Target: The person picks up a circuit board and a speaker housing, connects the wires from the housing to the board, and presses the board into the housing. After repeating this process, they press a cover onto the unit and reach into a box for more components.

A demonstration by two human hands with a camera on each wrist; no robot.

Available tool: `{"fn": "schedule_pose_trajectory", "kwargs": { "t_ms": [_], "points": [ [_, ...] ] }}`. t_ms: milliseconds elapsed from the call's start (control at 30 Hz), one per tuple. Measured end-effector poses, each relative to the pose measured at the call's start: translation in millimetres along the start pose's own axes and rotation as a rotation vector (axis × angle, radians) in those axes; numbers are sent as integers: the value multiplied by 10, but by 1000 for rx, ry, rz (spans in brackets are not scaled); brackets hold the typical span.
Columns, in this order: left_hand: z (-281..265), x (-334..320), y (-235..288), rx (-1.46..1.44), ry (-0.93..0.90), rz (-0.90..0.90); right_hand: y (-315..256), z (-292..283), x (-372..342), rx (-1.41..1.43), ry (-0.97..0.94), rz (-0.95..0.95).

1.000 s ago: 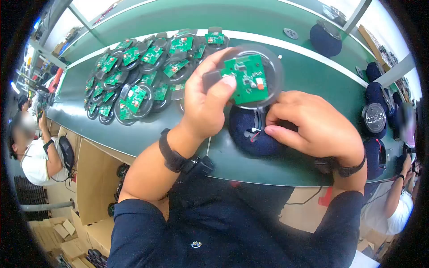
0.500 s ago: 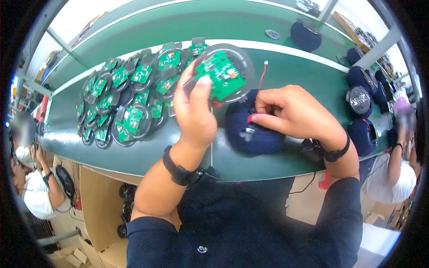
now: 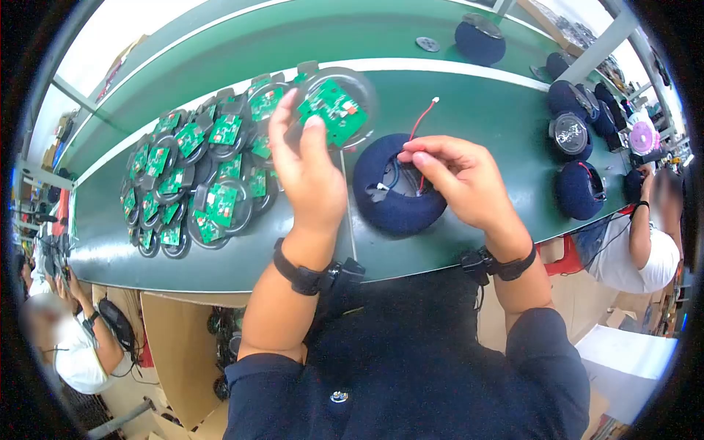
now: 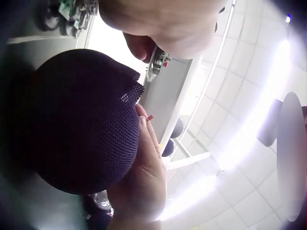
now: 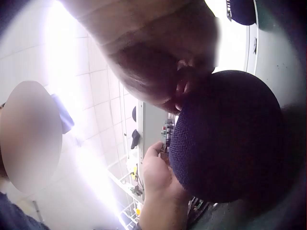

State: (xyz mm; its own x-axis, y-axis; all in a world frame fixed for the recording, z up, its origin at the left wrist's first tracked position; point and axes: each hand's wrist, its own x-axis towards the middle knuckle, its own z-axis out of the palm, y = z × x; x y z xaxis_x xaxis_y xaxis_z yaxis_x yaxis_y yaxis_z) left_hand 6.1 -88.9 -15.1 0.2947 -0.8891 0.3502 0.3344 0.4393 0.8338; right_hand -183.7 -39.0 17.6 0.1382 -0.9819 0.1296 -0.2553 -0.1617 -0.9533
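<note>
My left hand (image 3: 315,183) grips a round black disc with a green circuit board (image 3: 334,110) on its face, the thumb over the board's lower edge. To its right, a dark blue mesh-covered ball (image 3: 392,211), like a speaker body, sits on the bench with its opening facing up. My right hand (image 3: 473,183) pinches a red wire (image 3: 421,121) at the opening's far right rim. The wire's white plug (image 3: 435,100) sticks up beyond the fingertips. A second white plug (image 3: 382,187) lies at the opening's left. Both wrist views show the ball's mesh side, which hides the opening.
Many similar discs with boards (image 3: 220,204) lie piled on the green bench (image 3: 293,264) at the left. More blue balls (image 3: 579,192) stand along the right side, another (image 3: 480,42) on the back shelf beside a grey disc (image 3: 427,45). People sit at both sides.
My right hand has shifted from low over the ball's opening to its far rim, and the red wire now stands out of it. My left hand has kept hold of the disc, drawing left from the ball.
</note>
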Motion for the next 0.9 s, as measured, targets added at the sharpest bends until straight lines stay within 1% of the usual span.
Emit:
{"fn": "schedule_pose_trajectory", "kwargs": {
  "t_ms": [100, 133, 167, 233, 300, 367, 400, 433, 467, 500, 567, 633, 667, 700, 767, 800, 867, 900],
  "points": [
    [6, -32, 145, -18, -22, -33, -74, -54, -39, 61, -45, 46],
    [-12, -33, 225, 69, -30, -49, -63, -87, -48, 82, -78, 38],
    [-33, -15, 264, 80, -29, -52, -54, -111, -54, 92, -81, 42],
    [-60, 23, 313, 149, -144, 81, -53, -151, -59, 104, -141, 5],
    [-37, 12, 347, 142, -151, 89, -136, -184, -45, 136, -162, 41],
    [-11, -19, 371, 188, -203, 56, -163, -188, -14, 285, -214, 135],
    [-44, -19, 271, 298, -180, 163, -130, -177, -5, 295, -208, 135],
    [-18, -45, 285, 303, -192, 155, -84, -158, -13, 277, -192, 93],
    [23, -104, 325, 263, -199, 105, -48, -144, -20, 256, -177, 54],
    [41, -147, 337, 224, -203, 53, -25, -115, -39, 261, -172, 64],
    [43, -160, 285, 230, -230, 64, 3, -43, -94, 226, -45, 5],
    [45, -160, 251, 332, -240, 192, 18, -1, -138, 210, -17, 19],
    [35, -158, 241, 327, -252, 202, 17, 10, -149, 194, 15, 18],
    [34, -157, 230, 328, -243, 196, -17, 6, -145, 192, 6, 25],
    [35, -162, 220, 223, -283, 188, -108, -11, -136, -63, 28, -131],
    [30, -179, 229, 227, -293, 148, -100, -4, -138, -70, 21, -129],
    [112, -205, 265, 192, -270, 128, -84, -3, -139, -172, 64, -239],
    [134, -220, 273, 166, -260, 109, -77, -12, -142, -178, 56, -241]
  ]
}}
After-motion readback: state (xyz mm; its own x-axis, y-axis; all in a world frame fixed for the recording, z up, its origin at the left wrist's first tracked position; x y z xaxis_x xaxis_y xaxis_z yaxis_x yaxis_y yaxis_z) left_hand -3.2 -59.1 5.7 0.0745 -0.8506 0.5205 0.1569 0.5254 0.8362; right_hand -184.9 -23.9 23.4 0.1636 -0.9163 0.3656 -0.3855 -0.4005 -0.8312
